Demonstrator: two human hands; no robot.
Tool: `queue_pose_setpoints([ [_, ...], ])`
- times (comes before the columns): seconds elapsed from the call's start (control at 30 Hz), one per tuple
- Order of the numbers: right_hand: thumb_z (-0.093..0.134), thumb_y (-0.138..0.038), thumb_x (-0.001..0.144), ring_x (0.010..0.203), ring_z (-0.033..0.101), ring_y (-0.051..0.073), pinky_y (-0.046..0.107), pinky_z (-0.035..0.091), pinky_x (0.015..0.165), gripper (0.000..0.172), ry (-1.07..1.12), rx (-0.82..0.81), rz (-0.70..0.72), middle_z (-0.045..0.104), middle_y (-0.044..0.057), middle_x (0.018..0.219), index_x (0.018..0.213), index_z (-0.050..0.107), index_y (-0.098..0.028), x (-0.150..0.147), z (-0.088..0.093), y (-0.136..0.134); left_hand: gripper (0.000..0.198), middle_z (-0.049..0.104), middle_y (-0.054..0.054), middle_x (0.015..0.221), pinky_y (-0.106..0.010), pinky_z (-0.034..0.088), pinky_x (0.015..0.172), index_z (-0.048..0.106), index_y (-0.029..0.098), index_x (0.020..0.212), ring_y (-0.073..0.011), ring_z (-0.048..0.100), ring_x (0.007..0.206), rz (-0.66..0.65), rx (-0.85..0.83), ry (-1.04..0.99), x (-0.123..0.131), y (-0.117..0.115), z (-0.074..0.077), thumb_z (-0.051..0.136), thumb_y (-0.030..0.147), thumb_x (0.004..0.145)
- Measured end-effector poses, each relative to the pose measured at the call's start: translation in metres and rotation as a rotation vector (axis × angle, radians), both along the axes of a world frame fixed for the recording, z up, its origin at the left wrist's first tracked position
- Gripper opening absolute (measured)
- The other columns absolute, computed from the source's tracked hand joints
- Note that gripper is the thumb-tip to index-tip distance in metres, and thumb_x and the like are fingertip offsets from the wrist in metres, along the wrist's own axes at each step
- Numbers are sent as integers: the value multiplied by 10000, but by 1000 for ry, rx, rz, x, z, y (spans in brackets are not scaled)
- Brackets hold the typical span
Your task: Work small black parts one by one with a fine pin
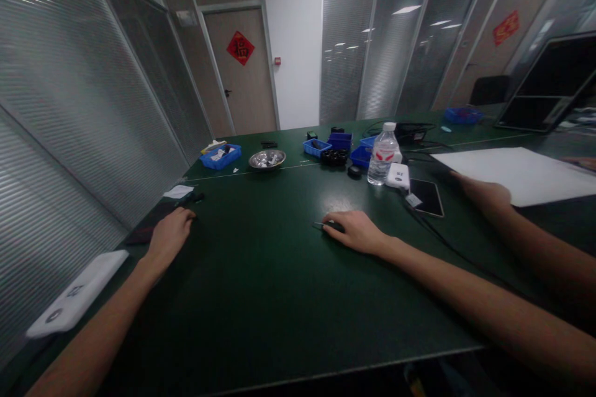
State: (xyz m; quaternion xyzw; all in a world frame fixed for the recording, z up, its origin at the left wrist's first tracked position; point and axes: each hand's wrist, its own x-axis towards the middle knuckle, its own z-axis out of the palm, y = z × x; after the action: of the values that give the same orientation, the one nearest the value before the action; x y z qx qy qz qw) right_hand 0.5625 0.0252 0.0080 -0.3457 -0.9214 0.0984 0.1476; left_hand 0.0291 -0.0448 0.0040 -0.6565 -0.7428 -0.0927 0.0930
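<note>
My right hand (pixel 356 231) rests on the green table, its fingers closed around what looks like a small screwdriver (pixel 333 225). The tool has a dark handle, and its thin metal shaft points left. Over at the table's left side, my left hand (pixel 171 232) lies with its fingers curled together. Whatever they may hold is hidden. Just beyond those fingers are small dark items (pixel 197 196) too blurred to name. A dark flat mat or case (pixel 142 234) lies beside that hand, partly covered by it.
Behind my hands stand a metal dish (pixel 267 160), a blue tray (pixel 221 157), several blue bins (pixel 339 140) and a water bottle (pixel 382 155). A phone (pixel 427 197) and cable lie right. Another person's hand (pixel 482 191) touches a white sheet (pixel 526 173). A white device (pixel 77 294) sits left.
</note>
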Motion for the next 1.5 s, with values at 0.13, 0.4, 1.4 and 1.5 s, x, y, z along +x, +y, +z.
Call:
queue_pose_setpoints([
  [0.13, 453, -485, 1033, 891, 702, 223, 341, 506, 824, 394, 1, 3, -2, 753, 68, 1088, 1261, 666, -243, 0, -2, 2, 332, 705, -129, 1216, -390, 496, 990, 744, 182, 1133, -310, 653, 1146, 24, 17, -61, -7, 3, 0, 511, 294, 926],
  [0.4, 460, -481, 1033, 881, 701, 219, 344, 506, 820, 387, 12, -4, -4, 755, 67, 1073, 1263, 662, -245, 0, -1, 2, 448, 733, -110, 1131, -363, 552, 895, 691, 152, 1274, -259, 701, 997, -150, -15, -449, 30, 6, 5, 607, 372, 893],
  [1.4, 507, -417, 1033, 834, 680, 174, 292, 477, 767, 310, 95, -22, 262, 738, 58, 1026, 1173, 679, -200, -4, 6, -15, 648, 307, -47, 1671, -546, 243, 1243, 230, 340, 1631, -288, 287, 1532, -956, -414, -363, 200, -61, 23, 493, 334, 1039],
  [1.5, 527, -388, 1030, 822, 671, 159, 277, 469, 749, 284, 114, -39, 322, 731, 49, 1006, 1173, 676, -194, -8, 7, -22, 649, 293, -48, 1676, -553, 238, 1242, 215, 342, 1635, -296, 280, 1534, -959, -415, -347, 199, -60, 23, 482, 344, 1043],
])
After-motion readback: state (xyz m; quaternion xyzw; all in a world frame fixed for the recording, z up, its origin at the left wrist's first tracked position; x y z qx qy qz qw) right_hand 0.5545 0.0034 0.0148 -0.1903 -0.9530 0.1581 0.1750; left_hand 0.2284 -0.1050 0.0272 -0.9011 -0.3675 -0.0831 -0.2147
